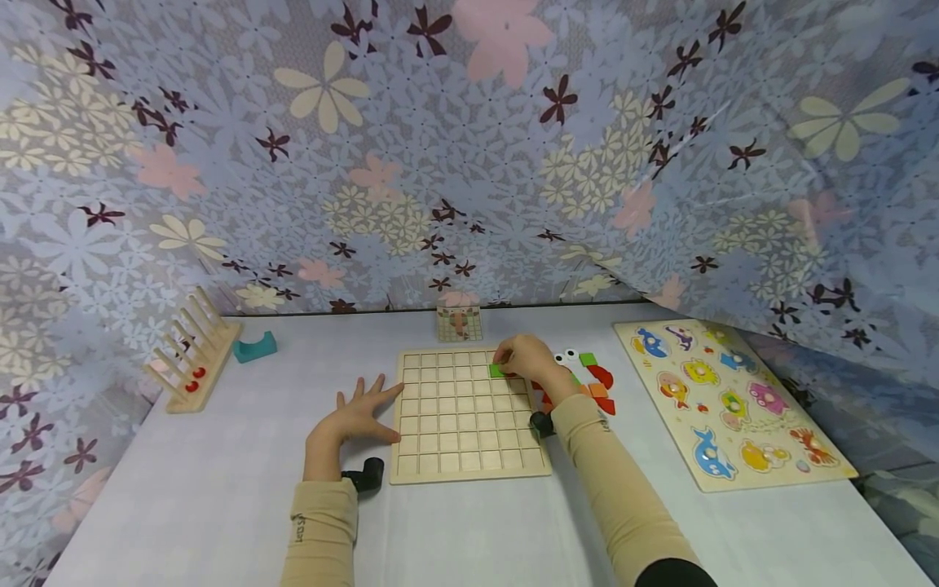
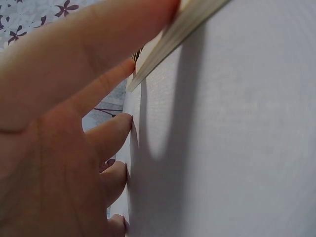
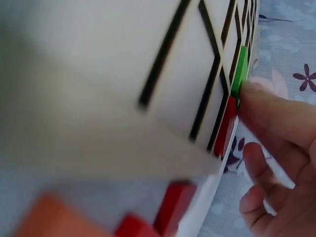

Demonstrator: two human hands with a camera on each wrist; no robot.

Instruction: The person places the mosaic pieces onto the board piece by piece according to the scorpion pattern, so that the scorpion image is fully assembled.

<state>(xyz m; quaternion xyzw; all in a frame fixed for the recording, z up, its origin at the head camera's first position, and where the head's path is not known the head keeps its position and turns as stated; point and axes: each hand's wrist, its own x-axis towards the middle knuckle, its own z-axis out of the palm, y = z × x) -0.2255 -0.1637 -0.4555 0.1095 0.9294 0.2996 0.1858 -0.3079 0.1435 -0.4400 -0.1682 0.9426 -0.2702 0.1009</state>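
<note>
A square wooden grid board [image 1: 469, 477] lies flat on the table. My left hand [image 1: 359, 416] is beside its left edge, fingers spread, with thumb and index finger touching that edge; the left wrist view shows the fingers [image 2: 106, 136] close up. Over the board's far right corner, my right hand [image 1: 530, 359] pinches a green block [image 3: 240, 71] at the grid. Next to it, a red block [image 3: 225, 126] sits in the grid by the corner. Right of the board lie several loose red, orange and green blocks [image 1: 600, 377], partly hidden by my right arm.
A small pattern card [image 1: 460, 324] stands behind the board. To the right lies a sea-animal peg puzzle [image 1: 722, 408]. On the left are a wooden rack with pegs and red beads [image 1: 198, 359] and a teal curved block [image 1: 255, 348]. A floral cloth hangs behind the table.
</note>
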